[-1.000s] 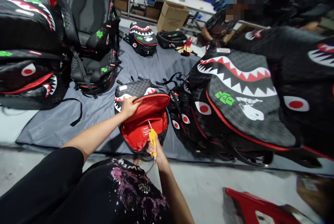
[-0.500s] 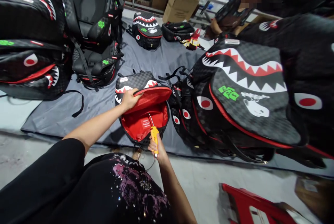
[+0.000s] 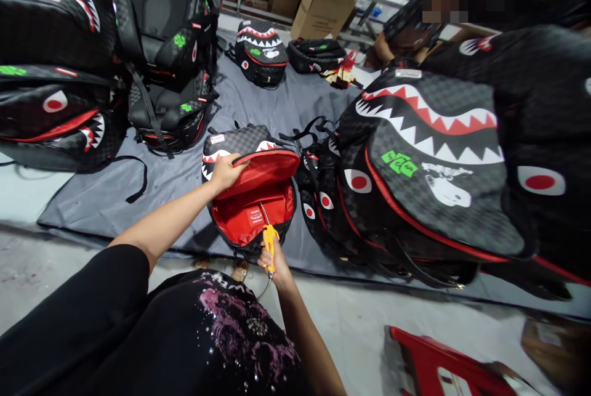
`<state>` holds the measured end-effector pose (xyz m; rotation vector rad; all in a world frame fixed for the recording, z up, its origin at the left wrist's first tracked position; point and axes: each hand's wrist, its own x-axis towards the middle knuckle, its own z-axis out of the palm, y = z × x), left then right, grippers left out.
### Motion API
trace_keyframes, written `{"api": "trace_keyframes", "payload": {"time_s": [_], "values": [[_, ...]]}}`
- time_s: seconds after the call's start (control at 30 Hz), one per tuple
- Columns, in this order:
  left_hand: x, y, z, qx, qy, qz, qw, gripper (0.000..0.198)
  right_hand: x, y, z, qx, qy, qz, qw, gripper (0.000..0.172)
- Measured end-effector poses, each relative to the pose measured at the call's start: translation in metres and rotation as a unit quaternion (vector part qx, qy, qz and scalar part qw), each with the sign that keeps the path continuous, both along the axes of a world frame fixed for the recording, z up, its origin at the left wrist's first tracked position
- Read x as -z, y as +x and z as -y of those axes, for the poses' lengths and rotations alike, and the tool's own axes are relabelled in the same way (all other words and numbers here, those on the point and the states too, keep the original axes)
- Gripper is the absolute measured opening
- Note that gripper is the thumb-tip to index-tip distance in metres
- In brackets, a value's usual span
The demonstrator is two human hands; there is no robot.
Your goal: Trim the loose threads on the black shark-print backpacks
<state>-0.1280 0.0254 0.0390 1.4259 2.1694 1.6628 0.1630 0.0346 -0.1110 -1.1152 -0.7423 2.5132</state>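
A black checkered backpack (image 3: 242,137) with shark-teeth print lies unzipped in front of me, its red lining (image 3: 226,217) showing. My left hand (image 3: 226,173) is closed on the edge of its front flap and holds it raised. In my right hand (image 3: 276,260) is a yellow air blow gun (image 3: 270,241), gripped by its body. The gun's thin metal nozzle (image 3: 265,212) points into the backpack's opening, and a hose trails from its lower end. Whether the trigger is pressed, I cannot tell.
Similar backpacks stand stacked at the left (image 3: 55,106) and at the right (image 3: 429,156). A smaller one (image 3: 262,54) sits farther back on the grey sheet (image 3: 175,199). Beyond are a cardboard box (image 3: 318,11) and a person's arm (image 3: 383,48). A red stool-like object (image 3: 429,359) stands lower right.
Both hands keep their holds. The blow gun and the raised flap appear shifted slightly left, together with a small shift of the whole view.
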Motion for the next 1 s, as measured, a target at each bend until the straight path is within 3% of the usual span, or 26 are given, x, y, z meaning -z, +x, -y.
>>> {"api": "trace_keyframes", "payload": {"time_s": [0.17, 0.33, 0.47, 0.6, 0.67, 0.7, 0.83, 0.87, 0.9, 1.0], "values": [[0.005, 0.002, 0.001, 0.012, -0.006, 0.018, 1.0, 0.028, -0.013, 0.02, -0.002, 0.038, 0.028, 0.008, 0.999, 0.058], [0.002, 0.006, 0.003, 0.021, -0.01, 0.019, 1.0, 0.028, -0.036, 0.011, -0.023, 0.067, 0.071, 0.006, 0.995, 0.057], [-0.004, 0.005, 0.004, 0.022, -0.01, 0.02, 0.999, 0.028, -0.052, 0.017, -0.032, 0.001, 0.121, 0.022, 0.992, 0.059], [-0.002, 0.0, 0.003, 0.013, -0.008, 0.018, 1.0, 0.025, -0.076, 0.038, -0.046, -0.09, 0.188, 0.129, 0.97, 0.064], [0.002, -0.001, 0.003, 0.017, -0.002, 0.019, 1.0, 0.024, -0.1, 0.043, -0.061, -0.15, 0.256, 0.219, 0.929, 0.06], [0.003, -0.001, 0.003, 0.02, 0.002, 0.019, 1.0, 0.024, -0.114, 0.042, -0.07, -0.185, 0.299, 0.273, 0.896, 0.056], [0.005, 0.001, 0.005, 0.022, -0.002, 0.011, 1.0, 0.025, -0.178, 0.017, -0.096, -0.32, 0.448, 0.463, 0.695, 0.037], [0.005, 0.002, 0.006, 0.02, -0.008, 0.01, 1.0, 0.026, -0.192, 0.009, -0.098, -0.351, 0.459, 0.481, 0.659, 0.036], [0.004, 0.002, 0.008, 0.018, -0.013, 0.011, 1.0, 0.026, -0.203, 0.002, -0.098, -0.383, 0.458, 0.484, 0.639, 0.036], [0.002, 0.002, 0.013, 0.012, -0.013, 0.021, 1.0, 0.026, -0.223, -0.007, -0.091, -0.442, 0.429, 0.477, 0.628, 0.038]]}}
